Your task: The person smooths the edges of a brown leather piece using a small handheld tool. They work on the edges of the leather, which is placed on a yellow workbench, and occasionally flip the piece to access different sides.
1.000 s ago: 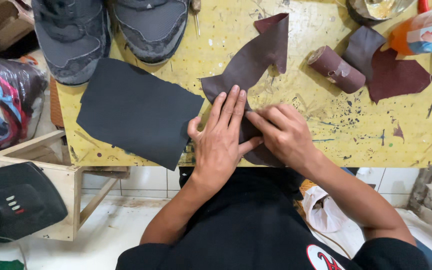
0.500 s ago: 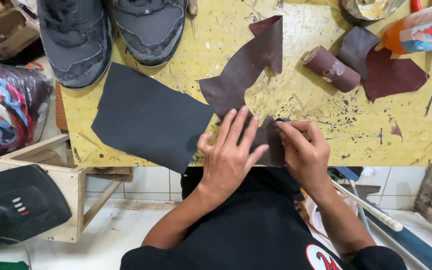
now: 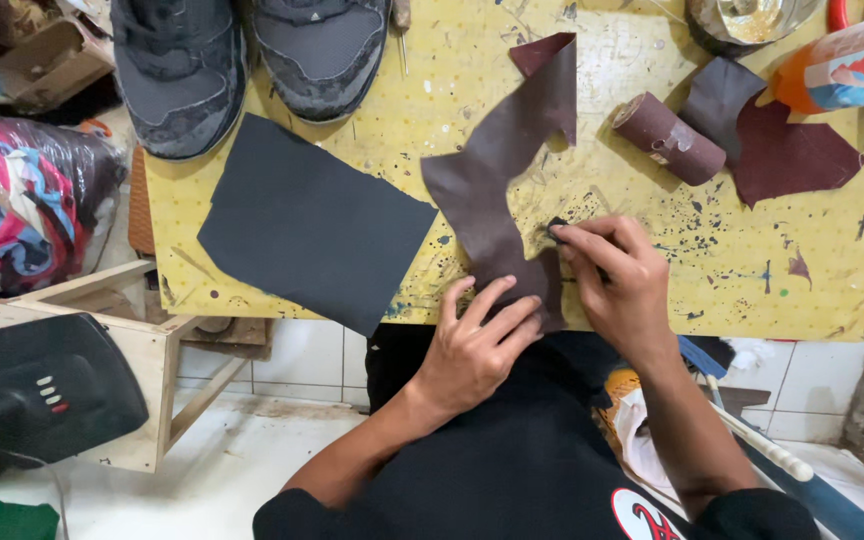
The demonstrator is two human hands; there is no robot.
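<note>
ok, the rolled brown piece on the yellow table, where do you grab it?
Probably across the middle of the brown roll, pinching its long sides from above. It lies flat and slanted, apart from the hands, with bare table on its upper side; leather scraps crowd its right end.

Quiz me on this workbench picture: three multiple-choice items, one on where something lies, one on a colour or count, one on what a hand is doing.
1. Where does the dark grey sheet lie?
A. left of the brown leather piece
B. on the floor
C. on top of the shoes

2. How many shoes stand at the far edge of the yellow table?
A. one
B. two
C. four

3. What is the left hand doing?
A. hanging off the table
B. gripping a shoe
C. pressing flat on the leather's near end

Answers:
1. A: the sheet lies flat on the table, left of the leather.
2. B: a grey pair shows.
3. C: its fingers spread on the leather, while the right hand pinches a small dark thing beside it.
</note>
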